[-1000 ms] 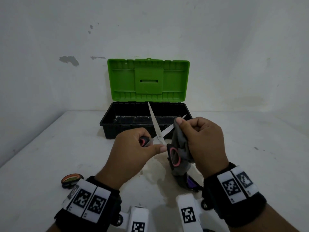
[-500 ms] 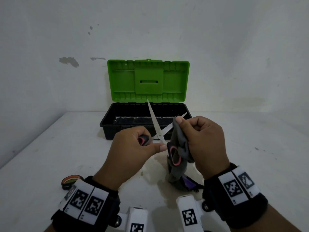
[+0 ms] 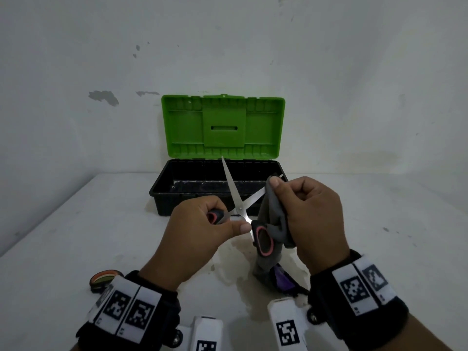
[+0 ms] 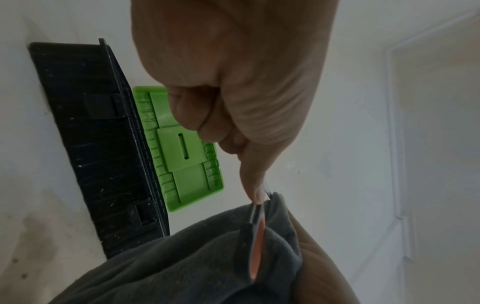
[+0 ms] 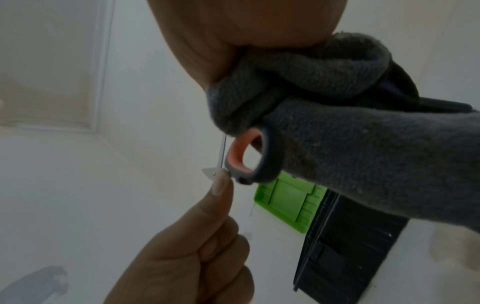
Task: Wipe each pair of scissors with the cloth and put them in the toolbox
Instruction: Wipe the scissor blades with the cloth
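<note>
Grey-handled scissors (image 3: 239,208) with pink-lined loops are spread wide above the table. My left hand (image 3: 200,231) grips one handle, its thumb stretched toward the pivot. My right hand (image 3: 307,214) pinches the grey cloth (image 3: 274,219) round the right-pointing blade near its tip. The other blade points up toward the toolbox. The free handle loop (image 5: 244,156) hangs against the cloth (image 5: 363,160), whose tail drapes down to the table. The black toolbox (image 3: 164,188) stands behind with its green lid (image 3: 222,127) upright.
Purple-handled scissors (image 3: 285,278) lie on the table under the cloth's tail. A round striped object (image 3: 102,279) sits at the front left. The toolbox stands against the white wall. A faint stain marks the white table under my hands.
The cloth in my right hand has slid outward along the blade toward its tip. The left hand holds the scissors in nearly the same place.
</note>
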Demonstrator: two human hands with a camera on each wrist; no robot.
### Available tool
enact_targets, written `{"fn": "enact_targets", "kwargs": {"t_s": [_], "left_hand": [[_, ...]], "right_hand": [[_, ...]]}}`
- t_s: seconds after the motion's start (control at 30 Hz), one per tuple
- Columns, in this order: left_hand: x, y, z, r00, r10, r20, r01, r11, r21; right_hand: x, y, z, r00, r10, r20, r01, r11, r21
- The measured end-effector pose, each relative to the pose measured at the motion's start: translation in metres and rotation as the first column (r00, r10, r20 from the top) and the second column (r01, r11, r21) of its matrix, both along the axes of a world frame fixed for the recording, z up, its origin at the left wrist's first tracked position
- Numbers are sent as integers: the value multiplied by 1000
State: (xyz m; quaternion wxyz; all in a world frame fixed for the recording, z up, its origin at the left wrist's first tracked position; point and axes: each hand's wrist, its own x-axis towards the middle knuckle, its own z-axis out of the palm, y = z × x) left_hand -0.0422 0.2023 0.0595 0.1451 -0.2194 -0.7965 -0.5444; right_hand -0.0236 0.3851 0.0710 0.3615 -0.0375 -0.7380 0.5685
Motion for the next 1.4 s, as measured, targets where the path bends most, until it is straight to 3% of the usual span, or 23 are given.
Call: {"fn": "enact_targets", "kwargs": {"t_s": [0.13, 0.4, 0.5, 0.67, 1.0, 1.13, 1.3, 1.4], "left_hand": [[2, -2, 1, 1000, -13, 3, 13, 1000, -13], [1, -4, -1, 999, 50, 20, -49, 998, -34], [0, -6, -1, 991, 129, -23, -130, 989, -74], [4, 6, -1, 974, 176, -140, -203, 957, -206], [8, 8, -10, 930, 172, -326, -256, 937, -237], [5, 5, -13, 928, 142, -344, -224, 952, -210], [1, 1, -19, 930, 135, -341, -196, 969, -149], [3, 0, -20, 936, 134, -326, -193, 969, -155]], "right_hand": [[3, 0, -1, 999, 44, 21, -44, 999, 17], [-9, 22, 7, 999, -27, 23, 30, 991, -129], [-1, 22, 8, 1000, 14, 3, -14, 999, -50], [4, -2, -1, 999, 42, 11, -43, 975, 218], [1, -24, -19, 1000, -22, 6, 20, 970, 243], [-3, -15, -14, 994, -104, -22, 107, 968, 227], [1, -18, -13, 999, -43, -2, 42, 969, 244], [-3, -10, -11, 996, -94, 3, 91, 971, 220]]}}
